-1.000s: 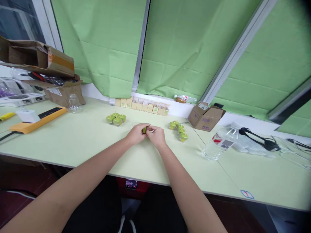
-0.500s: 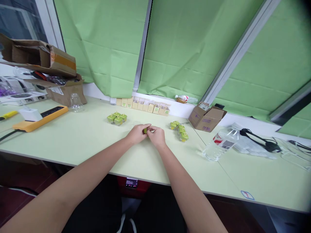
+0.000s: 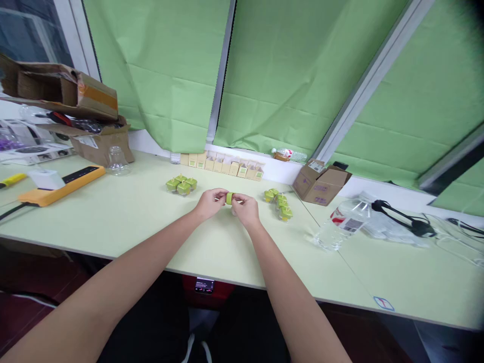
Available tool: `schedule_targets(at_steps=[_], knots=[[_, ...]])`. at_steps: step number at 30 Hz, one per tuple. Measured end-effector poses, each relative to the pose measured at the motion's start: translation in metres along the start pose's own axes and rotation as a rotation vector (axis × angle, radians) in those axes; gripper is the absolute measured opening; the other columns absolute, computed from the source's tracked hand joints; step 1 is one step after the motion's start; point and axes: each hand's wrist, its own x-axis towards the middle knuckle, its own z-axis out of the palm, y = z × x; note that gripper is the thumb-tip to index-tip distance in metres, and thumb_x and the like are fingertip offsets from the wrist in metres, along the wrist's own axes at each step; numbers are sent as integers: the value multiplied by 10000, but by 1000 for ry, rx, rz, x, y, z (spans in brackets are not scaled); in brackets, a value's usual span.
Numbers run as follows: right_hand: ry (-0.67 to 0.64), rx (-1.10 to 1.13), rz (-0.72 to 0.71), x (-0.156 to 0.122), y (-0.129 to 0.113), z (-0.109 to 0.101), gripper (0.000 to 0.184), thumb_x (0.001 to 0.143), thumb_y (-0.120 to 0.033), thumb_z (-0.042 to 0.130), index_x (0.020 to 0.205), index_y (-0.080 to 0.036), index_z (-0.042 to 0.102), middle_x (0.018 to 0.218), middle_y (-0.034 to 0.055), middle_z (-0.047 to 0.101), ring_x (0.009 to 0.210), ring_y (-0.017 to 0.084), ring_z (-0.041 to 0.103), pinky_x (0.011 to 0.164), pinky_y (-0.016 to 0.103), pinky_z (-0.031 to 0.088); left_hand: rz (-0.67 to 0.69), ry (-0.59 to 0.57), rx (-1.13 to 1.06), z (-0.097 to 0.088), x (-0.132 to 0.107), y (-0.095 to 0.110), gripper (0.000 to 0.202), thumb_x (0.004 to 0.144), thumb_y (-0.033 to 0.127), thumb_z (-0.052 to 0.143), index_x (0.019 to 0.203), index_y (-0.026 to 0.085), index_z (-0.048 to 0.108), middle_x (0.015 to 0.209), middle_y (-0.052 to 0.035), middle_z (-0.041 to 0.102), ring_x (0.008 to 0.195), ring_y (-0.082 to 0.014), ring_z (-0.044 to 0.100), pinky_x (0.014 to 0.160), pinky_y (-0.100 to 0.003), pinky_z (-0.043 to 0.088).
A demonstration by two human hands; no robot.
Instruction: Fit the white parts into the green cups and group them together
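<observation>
Between my two hands, a little above the middle of the table, is a small green candle [image 3: 229, 198]. The fingers of my left hand [image 3: 210, 203] close on its left side. My right hand [image 3: 246, 208] pinches it from the right, with something pale just under the fingertips that I cannot make out. To the left, several green candles [image 3: 183, 188] with short wicks sit grouped in clear cups. More green candles [image 3: 282, 201] stand in a slanting row to the right of my right hand.
Small cardboard boxes [image 3: 227, 165] line the table's back edge. An opened carton [image 3: 319, 182], a large water bottle [image 3: 344, 222] and a black headset strap [image 3: 404, 219] occupy the right. On the left are a yellow power strip [image 3: 62, 186], a glass jar [image 3: 118, 161] and stacked cartons [image 3: 96, 98].
The green candle has turned and come up slightly, so more of it shows between the fingers. My hands have moved a little apart around it.
</observation>
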Motion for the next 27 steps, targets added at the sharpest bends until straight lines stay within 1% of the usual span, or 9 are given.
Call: schedule_targets(at_steps=[2,4,8,13,18,23,25,27], knots=[[-19,15,-17,0,3,2,258,733,-326,579,868,-218,771,804,0,737,539,127,566,571,251,472,-42,-4,-22,-3,2,-2,252,739,152,606,969,115,703,879,-82,730,704,-146,663,722,-321,581],[-33,17,-23,-1,5,4,267,736,-322,577,883,-214,772,804,-4,737,541,124,570,567,247,475,-61,-20,-38,-6,2,-3,252,716,153,625,953,119,703,862,-75,730,688,-143,654,689,-309,578],[-51,-14,-43,-3,3,3,269,751,-332,581,908,-232,776,839,-4,747,562,127,597,581,245,490,-15,-31,46,-9,2,-3,254,711,158,611,946,142,704,864,-61,725,706,-144,637,618,-263,539],[-59,-44,-46,-5,-5,0,258,765,-344,589,910,-250,780,855,-7,755,581,135,623,630,261,510,92,-51,185,-11,3,-4,254,736,146,561,950,147,696,866,-50,717,752,-143,624,684,-253,486],[-66,-78,-58,-7,-10,-2,227,778,-351,599,886,-270,780,864,-16,759,584,137,632,666,275,513,95,-62,256,-12,2,-1,282,754,147,519,976,150,693,879,-43,692,746,-146,600,689,-261,453],[-61,-78,-52,-7,-11,-3,210,768,-347,620,890,-272,774,883,-13,759,573,135,625,653,281,510,127,-42,375,-13,-1,3,227,776,160,486,825,165,708,863,-44,631,781,-161,573,716,-280,439],[-59,-59,-46,-7,-10,-3,206,768,-346,618,882,-270,771,877,-14,756,565,132,615,633,277,505,117,-47,342,-13,-2,4,220,796,188,487,822,169,705,860,-42,617,765,-156,568,707,-277,442],[-65,-32,-42,-6,-8,-3,207,772,-359,617,881,-267,767,865,-15,750,550,126,597,608,273,498,69,-61,260,-12,-3,5,205,816,240,505,843,169,696,819,-29,605,684,-137,551,644,-264,437]])
